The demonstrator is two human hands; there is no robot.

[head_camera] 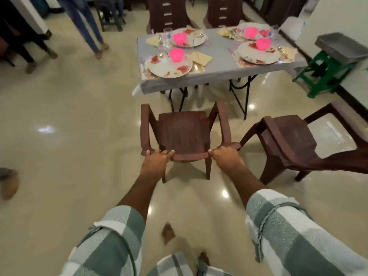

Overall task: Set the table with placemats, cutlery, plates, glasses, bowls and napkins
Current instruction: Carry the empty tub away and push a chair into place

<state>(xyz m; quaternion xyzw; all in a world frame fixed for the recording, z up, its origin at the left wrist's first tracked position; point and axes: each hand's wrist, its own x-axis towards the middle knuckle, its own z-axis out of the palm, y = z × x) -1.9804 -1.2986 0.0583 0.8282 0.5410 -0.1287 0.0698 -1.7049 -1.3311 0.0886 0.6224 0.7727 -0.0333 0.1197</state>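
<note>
A counter (217, 73) under a grey cloth carries four placemats, each with a floral plate (170, 68) and a pink bowl (176, 54); folded yellow napkins (200, 57) and clear glasses (166, 36) stand beside them; the glossy floor (79, 120) bears the counter and brown chairs (184, 134).

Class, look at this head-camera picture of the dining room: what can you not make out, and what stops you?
- Cutlery beside the near left plate: too small and blurred to tell the pieces apart.
- Glasses: clear and distant, so their fill cannot be told.
- Right-hand chair: its back is motion-blurred.
- Left hand and right hand on the near chair: the fingertips are hidden behind its backrest.
</note>
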